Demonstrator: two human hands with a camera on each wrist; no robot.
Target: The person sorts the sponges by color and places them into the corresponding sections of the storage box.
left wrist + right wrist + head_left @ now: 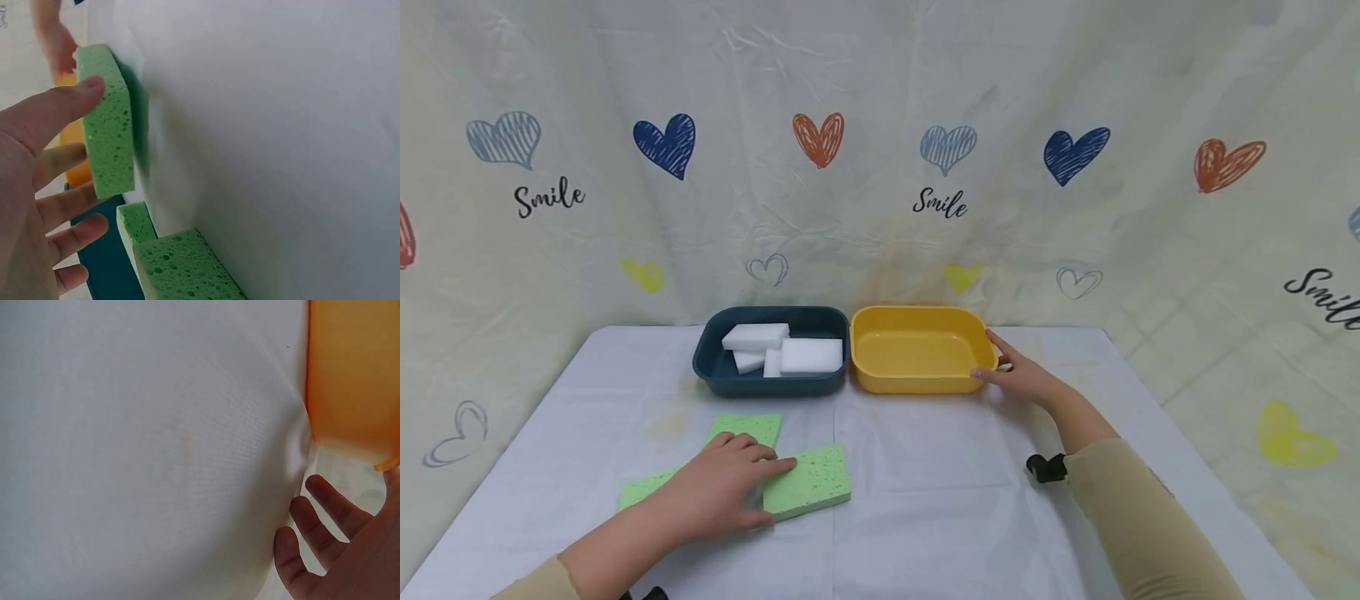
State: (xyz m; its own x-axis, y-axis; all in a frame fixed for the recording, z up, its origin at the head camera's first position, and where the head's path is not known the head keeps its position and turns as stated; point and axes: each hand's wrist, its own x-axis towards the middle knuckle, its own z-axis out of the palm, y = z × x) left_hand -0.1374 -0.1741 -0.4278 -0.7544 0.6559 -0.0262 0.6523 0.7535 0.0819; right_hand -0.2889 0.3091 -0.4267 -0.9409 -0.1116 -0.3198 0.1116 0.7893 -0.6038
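My left hand (718, 487) pinches a green speckled sponge (811, 480) between thumb and fingers. In the left wrist view the thumb presses one face of this sponge (107, 140), which stands a little off the table with a shadow beside it. Two more green sponges lie by that hand, one behind it (752, 426) and one partly hidden under the forearm (643, 487). At the right end of a yellow rectangular tub (917, 384), my right hand (1026, 379) holds the rim with thumb and index finger. Its other fingers spread loosely beside the tub in the right wrist view.
A dark teal tub (767, 387) with several white sponge blocks (811, 356) stands against the yellow tub's left side. Both tubs sit at the back of the white-covered table (925, 500), before a curtain (880, 67) printed with hearts.
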